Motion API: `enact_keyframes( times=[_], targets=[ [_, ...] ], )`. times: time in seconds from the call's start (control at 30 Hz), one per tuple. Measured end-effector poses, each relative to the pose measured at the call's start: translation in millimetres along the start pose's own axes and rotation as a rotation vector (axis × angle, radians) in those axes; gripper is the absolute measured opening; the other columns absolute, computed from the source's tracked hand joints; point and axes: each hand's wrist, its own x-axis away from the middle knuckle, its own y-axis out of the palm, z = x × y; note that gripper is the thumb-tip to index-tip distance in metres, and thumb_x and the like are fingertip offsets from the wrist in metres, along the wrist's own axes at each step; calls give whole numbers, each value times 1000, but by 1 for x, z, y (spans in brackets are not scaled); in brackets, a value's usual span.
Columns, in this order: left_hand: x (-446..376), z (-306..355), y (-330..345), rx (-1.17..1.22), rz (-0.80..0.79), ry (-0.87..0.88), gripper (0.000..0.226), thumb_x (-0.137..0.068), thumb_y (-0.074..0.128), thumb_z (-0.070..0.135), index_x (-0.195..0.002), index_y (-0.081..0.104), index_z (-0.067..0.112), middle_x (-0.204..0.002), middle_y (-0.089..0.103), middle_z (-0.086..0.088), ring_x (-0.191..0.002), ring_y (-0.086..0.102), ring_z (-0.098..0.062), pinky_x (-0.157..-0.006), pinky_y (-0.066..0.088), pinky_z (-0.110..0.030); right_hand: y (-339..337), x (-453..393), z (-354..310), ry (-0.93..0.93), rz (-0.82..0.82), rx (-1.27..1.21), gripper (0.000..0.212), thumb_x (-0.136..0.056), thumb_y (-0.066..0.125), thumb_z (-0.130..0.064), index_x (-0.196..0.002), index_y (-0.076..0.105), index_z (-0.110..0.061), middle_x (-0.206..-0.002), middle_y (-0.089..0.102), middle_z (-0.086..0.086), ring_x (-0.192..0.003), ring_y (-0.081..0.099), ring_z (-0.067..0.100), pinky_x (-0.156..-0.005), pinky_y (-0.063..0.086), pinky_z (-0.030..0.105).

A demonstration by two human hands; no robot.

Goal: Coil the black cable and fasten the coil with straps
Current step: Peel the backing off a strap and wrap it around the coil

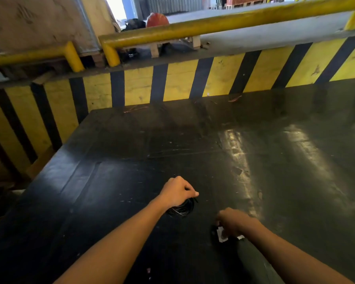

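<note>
Item, coiled cable on the black table: I see my left hand closed over its top, my right hand curled on a small white strap piece nearby; risk, I judge, loops springing apart if the left grip loosens before strapping.

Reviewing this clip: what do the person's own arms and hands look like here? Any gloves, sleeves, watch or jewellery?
Both arms are bare from the bottom edge of the picture to the fingers: no sleeves show. The left hand and the right hand wear no gloves. No watch, bracelet or ring is visible on either wrist or on the fingers that show, and no markings or tape. The right hand lies in shadow, so small details there are uncertain.
</note>
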Motion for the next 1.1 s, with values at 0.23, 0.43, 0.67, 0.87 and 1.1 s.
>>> enact_keyframes(
  times=[0.23,0.43,0.67,0.87,1.1],
  targets=[
    [3,1,-9,10,-23,4,17,-85,67,32,-95,75,20,-78,65,13,-68,56,-1,-63,41,-18,-6,0,-5,-7,72,-74,21,-84,64,-19,-105,63,-14,-116,62,10,-105,60,26,-84,48,34],
    [-5,17,-43,18,6,37,20,-85,66,36,-95,76,21,-80,68,8,-72,60,-3,-63,43,-17,-104,26,-7,-187,470,-737,3,-86,64,-13,-88,64,-16,-73,62,-3,-59,57,1,-59,46,13],
    [-10,76,-107,153,78,167,24,-90,60,32,-104,73,17,-69,64,13,-47,47,2,-50,40,-17,-205,69,-7,-371,565,-906,13,-92,57,-15,-93,69,-9,-75,64,1,-64,60,9,-65,50,24],
    [-5,116,-139,323,43,278,19,-89,61,32,-96,73,19,-66,46,-2,-50,38,-8,-43,36,-22,-248,90,-15,-445,670,-777,11,-87,64,-17,-97,64,-13,-76,64,1,-64,60,8,-64,50,26],
    [-3,127,-157,406,78,291,19,-90,60,31,-103,71,22,-68,51,-1,-48,41,-6,-45,38,-21,-268,103,-24,-470,821,-570,5,-87,63,-21,-92,65,-19,-80,67,-3,-65,61,-4,-58,46,11]
  ],
)
